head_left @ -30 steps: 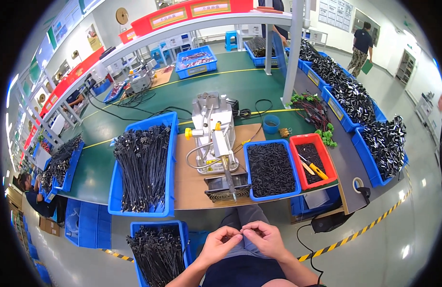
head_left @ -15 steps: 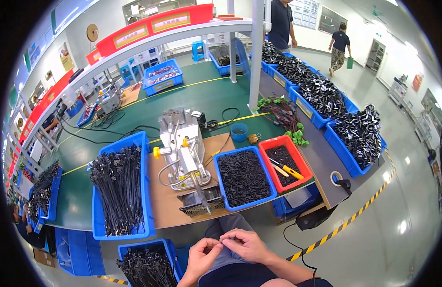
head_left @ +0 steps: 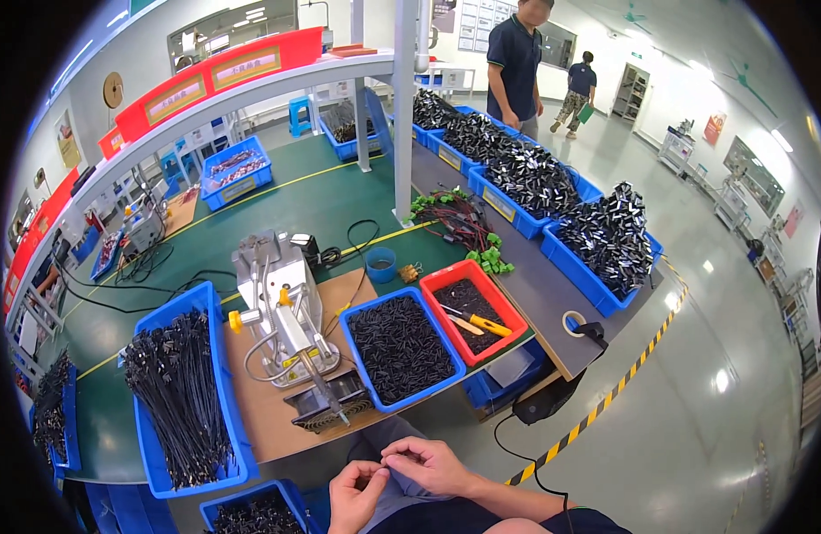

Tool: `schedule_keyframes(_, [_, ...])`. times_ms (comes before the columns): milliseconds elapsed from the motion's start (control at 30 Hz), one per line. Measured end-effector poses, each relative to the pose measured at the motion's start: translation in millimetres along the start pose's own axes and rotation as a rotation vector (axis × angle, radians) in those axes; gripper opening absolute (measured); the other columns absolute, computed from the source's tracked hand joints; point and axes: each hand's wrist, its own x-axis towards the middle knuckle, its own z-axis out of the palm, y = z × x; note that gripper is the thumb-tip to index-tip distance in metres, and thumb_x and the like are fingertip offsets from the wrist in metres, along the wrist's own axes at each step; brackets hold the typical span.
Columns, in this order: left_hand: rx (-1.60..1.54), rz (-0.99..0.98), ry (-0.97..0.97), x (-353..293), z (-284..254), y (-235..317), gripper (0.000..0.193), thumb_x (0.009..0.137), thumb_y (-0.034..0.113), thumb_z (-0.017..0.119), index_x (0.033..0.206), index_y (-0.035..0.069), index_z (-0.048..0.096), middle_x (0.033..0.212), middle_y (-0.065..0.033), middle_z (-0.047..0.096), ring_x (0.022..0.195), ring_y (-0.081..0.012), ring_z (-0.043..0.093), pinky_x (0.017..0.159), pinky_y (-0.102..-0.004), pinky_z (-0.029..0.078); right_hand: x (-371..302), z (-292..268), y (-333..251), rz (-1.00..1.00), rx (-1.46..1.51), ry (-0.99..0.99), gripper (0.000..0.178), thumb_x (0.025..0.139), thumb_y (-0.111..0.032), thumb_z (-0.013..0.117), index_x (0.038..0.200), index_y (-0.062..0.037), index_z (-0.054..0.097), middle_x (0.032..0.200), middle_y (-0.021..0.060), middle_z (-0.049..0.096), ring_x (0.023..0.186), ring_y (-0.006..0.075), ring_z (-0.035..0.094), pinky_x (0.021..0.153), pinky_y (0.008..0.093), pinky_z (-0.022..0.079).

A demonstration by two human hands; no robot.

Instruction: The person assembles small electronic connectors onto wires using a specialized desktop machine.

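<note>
Biggest thing here is the long green table [head_left: 295, 209], with a row of blue bins [head_left: 508, 210] down its right side, heaped with black-and-silver parts. Closer in, at the worker's left, there's a big blue bin [head_left: 234, 427] packed with long black cables [head_left: 175, 400], all lying roughly the same way. Then the bench machine [head_left: 293, 329], its nozzle poking past the table edge toward the worker's lap, and just beside it a blue tray [head_left: 424, 394] nearly full of short black pieces [head_left: 402, 347]. A smaller red tray [head_left: 501, 345] touches or nearly touches that one, with a yellow-handled tool [head_left: 490, 327] lying in it. From the loaded bin and tray I'd guess plenty is left; how much is done I honestly can't tell, since nothing shows which heaps are finished. Left hand [head_left: 355, 498] and right hand [head_left: 433, 467] are together over the lap, short of the table, fingers curled in tight and narrow. Whatever's being worked would be between those fingertips, but they hide it, so I can't tell if they're holding anything.
</note>
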Motion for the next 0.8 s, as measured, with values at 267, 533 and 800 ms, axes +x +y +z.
schedule_keyframes(267, [0.058,0.054,0.061,-14.1,-13.0,-4.0,0.008,0.102,0.009,0.076,0.107,0.003,0.073,0.091,0.0037,0.069,0.083,-0.0038,0.056,0.076,-0.0206,0.046,7.3,12.2,4.9,-0.027,-0.027,-0.13,0.02,0.107,-0.013,0.069,0.122,-0.0012,0.073,0.104,0.0023,0.075,0.094,0.0064,0.067,0.08,0.0243,0.055])
schedule_keyframes(533, [0.057,0.053,-0.004,-3.3,-3.7,-9.8,0.009,0.101,0.01,0.077,0.105,0.002,0.073,0.09,0.0042,0.069,0.081,-0.0041,0.056,0.074,-0.021,0.046,-4.1,-0.8,12.9,0.006,-0.028,-0.064,0.021,0.108,-0.014,0.068,0.125,-0.0006,0.071,0.109,0.0042,0.076,0.1,0.0087,0.07,0.086,0.025,0.056])
schedule_keyframes(800, [0.071,0.03,-0.042,-1.0,14.4,3.9,0.008,0.1,0.009,0.078,0.104,0.003,0.074,0.086,0.0052,0.067,0.078,-0.004,0.055,0.073,-0.0208,0.046,-4.9,-42.0,-11.9,-0.008,0.13,0.148,0.019,0.108,-0.009,0.066,0.124,-0.0005,0.071,0.112,0.0069,0.077,0.105,0.0096,0.071,0.091,0.0252,0.056])
